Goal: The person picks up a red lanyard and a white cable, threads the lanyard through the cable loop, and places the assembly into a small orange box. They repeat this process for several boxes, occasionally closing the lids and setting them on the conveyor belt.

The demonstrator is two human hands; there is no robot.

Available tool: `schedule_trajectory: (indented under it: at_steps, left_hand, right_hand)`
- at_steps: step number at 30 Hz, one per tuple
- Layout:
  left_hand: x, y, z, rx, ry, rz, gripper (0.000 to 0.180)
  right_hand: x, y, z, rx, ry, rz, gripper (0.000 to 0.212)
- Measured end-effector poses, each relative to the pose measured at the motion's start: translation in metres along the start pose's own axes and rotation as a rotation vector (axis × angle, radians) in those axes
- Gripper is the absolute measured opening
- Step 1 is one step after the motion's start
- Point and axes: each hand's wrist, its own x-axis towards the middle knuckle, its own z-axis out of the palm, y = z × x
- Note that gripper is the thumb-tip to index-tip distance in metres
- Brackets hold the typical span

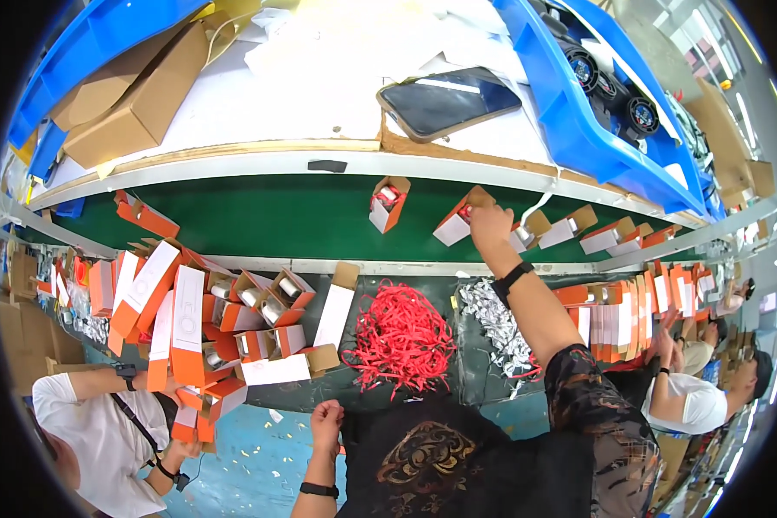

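Observation:
On the green conveyor belt (268,216) my right hand (490,226) reaches to an open orange-and-white box (451,227) with a brown flap. Its fingers are closed together at the box's mouth, where a bit of red shows; what they pinch is hidden. My left hand (326,423) is curled closed near my body, and anything inside it is out of sight. Between my arms, on the dark worktop, lies a heap of red straps (401,337). Small silvery-white pieces (490,312) form a pile beside it. Another open box (389,205) with red and white contents stands on the belt.
Left of the straps, open boxes (272,298) are stacked loosely; more boxes (609,324) stand in a row at right. Beyond the belt, a shelf carries a phone (449,99) and a blue bin (570,112). Co-workers (104,432) work on both sides.

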Motion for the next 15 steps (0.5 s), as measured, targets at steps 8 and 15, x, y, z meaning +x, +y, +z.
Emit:
schedule_trajectory:
  at_steps: [8, 15]
  left_hand:
    - [0.002, 0.001, -0.004, 0.003, -0.046, 0.041, 0.011]
    - [0.004, 0.006, 0.003, 0.019, -0.027, 0.066, 0.017]
  right_hand:
    - [0.025, -0.031, 0.000, 0.001, -0.366, -0.163, 0.024]
    - [0.016, -0.029, -0.044, 0.028, -0.057, -0.094, 0.021]
